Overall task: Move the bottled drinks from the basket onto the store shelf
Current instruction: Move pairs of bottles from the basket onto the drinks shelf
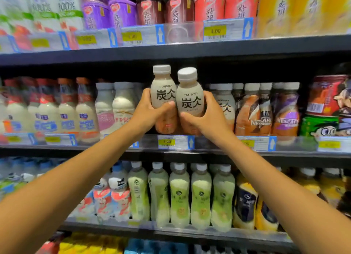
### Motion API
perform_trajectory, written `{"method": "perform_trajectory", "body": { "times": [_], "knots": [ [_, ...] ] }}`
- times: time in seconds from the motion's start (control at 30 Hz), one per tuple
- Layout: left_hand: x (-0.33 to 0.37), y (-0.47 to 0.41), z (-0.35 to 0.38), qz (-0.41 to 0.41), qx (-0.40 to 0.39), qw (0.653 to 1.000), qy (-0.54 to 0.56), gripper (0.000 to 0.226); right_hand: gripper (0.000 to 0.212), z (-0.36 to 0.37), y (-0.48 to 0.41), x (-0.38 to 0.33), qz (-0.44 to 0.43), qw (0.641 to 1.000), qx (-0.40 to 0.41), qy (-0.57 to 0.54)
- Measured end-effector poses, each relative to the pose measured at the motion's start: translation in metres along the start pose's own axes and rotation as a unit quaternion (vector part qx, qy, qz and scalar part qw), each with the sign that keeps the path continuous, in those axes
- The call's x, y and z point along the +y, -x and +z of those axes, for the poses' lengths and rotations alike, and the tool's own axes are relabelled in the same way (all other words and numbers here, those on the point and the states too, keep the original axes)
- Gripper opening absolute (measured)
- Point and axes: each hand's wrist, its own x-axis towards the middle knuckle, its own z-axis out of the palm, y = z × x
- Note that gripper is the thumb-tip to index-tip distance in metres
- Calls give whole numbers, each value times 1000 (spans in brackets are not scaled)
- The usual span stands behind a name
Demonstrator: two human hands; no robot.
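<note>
Two beige bottles with white caps and black characters are held side by side in front of the middle shelf (209, 152). My left hand (147, 112) grips the left bottle (163, 90) round its body. My right hand (206, 117) grips the right bottle (190, 96) the same way. Both bottles are upright, touching each other, their bases just above the shelf's clear front rail by a yellow price tag (167, 141). A bottle of the same kind (225, 105) stands on the shelf just right of my right hand. The basket is out of view.
The middle shelf holds milk drinks (85, 111) on the left and coffee bottles (266, 113) on the right. Cups (178, 9) line the shelf above, whose dark edge is close over the bottle caps. Green bottles (180, 195) fill the shelf below.
</note>
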Motion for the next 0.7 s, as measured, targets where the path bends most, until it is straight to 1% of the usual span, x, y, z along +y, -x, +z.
{"method": "perform_trajectory", "body": {
  "times": [0.17,0.2,0.23,0.27,0.3,0.37,0.47,0.5,0.57,0.63,0.7],
  "knots": [
    [-27,-8,-1,-51,-30,997,-50,49,52,22,4,13,52,993,35,104],
    [-32,-9,1,-54,-42,996,-61,44,49,24,4,13,64,990,40,116],
    [-34,-11,2,-52,-60,995,-68,34,47,25,4,13,76,988,45,127],
    [-35,-13,2,-48,-81,993,-71,24,48,25,3,12,87,985,51,138],
    [-34,-16,2,-46,-102,991,-67,19,51,26,3,12,100,982,58,150],
    [-34,-20,0,-60,-121,989,-56,19,56,27,4,11,113,977,63,168],
    [-34,-19,-2,-65,-134,988,-39,13,54,28,3,10,121,975,44,181],
    [-34,-18,-3,-69,-137,988,-33,13,52,29,3,10,124,975,36,181],
    [-31,-15,-2,-73,-131,988,-45,20,49,29,2,9,124,974,27,187],
    [-26,-9,-2,-83,-100,987,-89,33,48,28,4,7,115,969,22,216],
    [-23,0,-2,-61,-62,983,-159,46,48,25,8,5,93,959,24,266]
  ]
}}
